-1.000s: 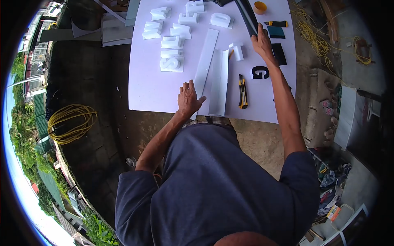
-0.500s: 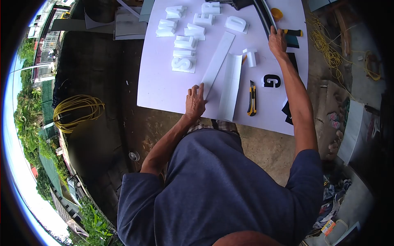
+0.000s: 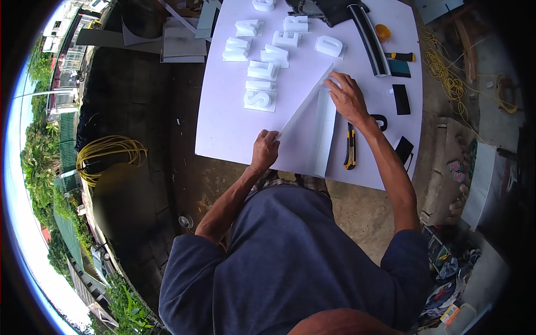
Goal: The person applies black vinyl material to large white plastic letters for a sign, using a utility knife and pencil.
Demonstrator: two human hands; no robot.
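My left hand [image 3: 265, 149] is closed on the near end of a long white strip [image 3: 306, 101], which stands tilted and looks narrow. Close to the strip's far end is my right hand [image 3: 348, 99], its fingers curved and apart. Beneath that hand lies a white folded channel piece [image 3: 325, 137], its upper part hidden. A yellow-and-black utility knife [image 3: 350, 148] rests just right of the channel. Beside it a black letter G [image 3: 382, 121] shows partly behind my right wrist.
White raised letters [image 3: 259, 100] stand in rows on the white table [image 3: 223, 131]. Toward the right edge are a long black curved strip [image 3: 369, 42], an orange cup [image 3: 383, 32], a yellow-and-black handled tool [image 3: 401, 57] and black pieces [image 3: 401, 99]. Dark cloth [image 3: 329, 11] lies at the back.
My right hand has left the black curved strip and come left and nearer, to the white strip's far end. The white strip has turned from flat to tilted in my left hand.
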